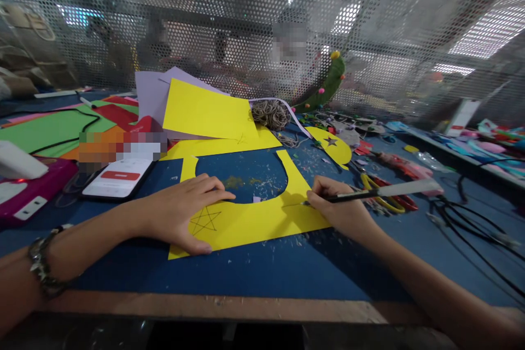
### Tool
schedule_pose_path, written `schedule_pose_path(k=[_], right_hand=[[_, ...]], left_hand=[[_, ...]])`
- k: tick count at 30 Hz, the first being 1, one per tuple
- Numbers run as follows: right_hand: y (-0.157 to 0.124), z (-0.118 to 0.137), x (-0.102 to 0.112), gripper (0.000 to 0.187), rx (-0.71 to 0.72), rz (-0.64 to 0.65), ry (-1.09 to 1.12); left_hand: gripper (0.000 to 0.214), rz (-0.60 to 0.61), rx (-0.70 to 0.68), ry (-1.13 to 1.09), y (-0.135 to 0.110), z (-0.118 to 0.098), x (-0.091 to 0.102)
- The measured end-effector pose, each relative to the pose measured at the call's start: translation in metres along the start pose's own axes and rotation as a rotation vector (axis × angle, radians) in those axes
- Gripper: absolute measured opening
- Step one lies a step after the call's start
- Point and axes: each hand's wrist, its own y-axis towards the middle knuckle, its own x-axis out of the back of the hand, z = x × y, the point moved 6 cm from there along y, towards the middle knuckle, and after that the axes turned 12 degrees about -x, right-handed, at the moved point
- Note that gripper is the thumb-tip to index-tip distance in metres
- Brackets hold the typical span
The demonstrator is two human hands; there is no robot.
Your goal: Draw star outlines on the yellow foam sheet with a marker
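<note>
A yellow paper sheet (254, 224) with a large rounded cut-out along its far side lies in front of me. My left hand (186, 210) rests flat on its left part, fingers spread, beside a star drawn in dark lines (205, 220). Toward the sheet's right end, my right hand (334, 205) grips a pen (369, 194) with a dark barrel and a pale far end. The pen tip is at the paper, where a thin dark line (293, 205) shows. The cut-out leaves the blue table (246, 169) visible.
Behind the sheet lie yellow paper (209, 109) and lilac paper (150, 93). A phone (123, 175) and a purple power strip (36, 191) lie left. Yellow-handled scissors (381, 197), a yellow piece with a star hole (338, 147), twine (270, 113) and black cables (463, 219) are right.
</note>
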Motion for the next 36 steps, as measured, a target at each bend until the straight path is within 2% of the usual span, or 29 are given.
schedule_pose_path(k=[4, 8, 13, 21, 29, 36], right_hand=[[0.001, -0.003, 0.003, 0.024, -0.039, 0.034, 0.156], [0.004, 0.001, 0.0, 0.024, -0.019, 0.065, 0.307], [0.006, 0.001, -0.015, 0.022, -0.066, 0.15, 0.232], [0.005, 0.001, -0.016, 0.022, -0.042, 0.126, 0.159], [0.007, 0.0, -0.019, 0.021, 0.055, 0.065, 0.087], [0.002, 0.006, -0.019, 0.021, 0.086, 0.121, 0.078]], left_hand=[[0.074, -0.003, -0.004, 0.002, 0.0, 0.0, 0.0], [0.075, 0.003, -0.005, 0.003, 0.0, 0.0, -0.001], [0.076, 0.009, -0.006, 0.006, -0.001, 0.001, -0.002], [0.074, 0.026, 0.005, 0.02, 0.0, -0.001, -0.001], [0.074, 0.039, 0.023, 0.015, 0.002, 0.0, 0.0], [0.075, 0.034, 0.019, 0.015, 0.001, 0.001, -0.001]])
